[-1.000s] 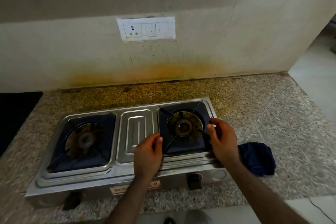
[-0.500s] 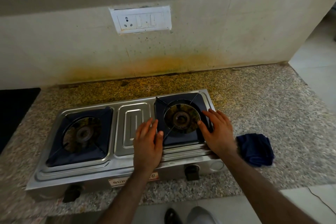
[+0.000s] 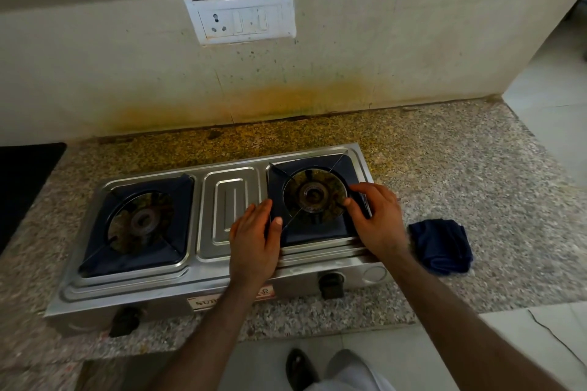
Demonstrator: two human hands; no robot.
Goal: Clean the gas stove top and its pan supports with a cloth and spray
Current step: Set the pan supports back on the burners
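A steel two-burner gas stove [image 3: 232,282] sits on the granite counter. Its dark blue right pan support [image 3: 317,233] lies around the stained right burner [image 3: 314,195]. My left hand [image 3: 254,243] rests flat on the stove with straight fingers, its thumb touching that support's left edge. My right hand [image 3: 378,224] is on the support's right side, thumb and curled forefinger pinching a thin prong. The left pan support [image 3: 133,259] lies untouched on its burner. A crumpled dark blue cloth [image 3: 441,246] lies on the counter just right of the stove. No spray bottle is in view.
Two black knobs [image 3: 330,284] stick out of the stove's front. A stained wall with a white socket plate [image 3: 241,19] stands behind. A black surface [image 3: 22,184] borders the counter [image 3: 476,168] at the left. My shoe [image 3: 298,368] and the floor show below the counter edge.
My hands first held the right pan support's sides, then flattened with fingers spread. Now my right fingers curl at its right prong while my left hand stays flat. My head has tilted down.
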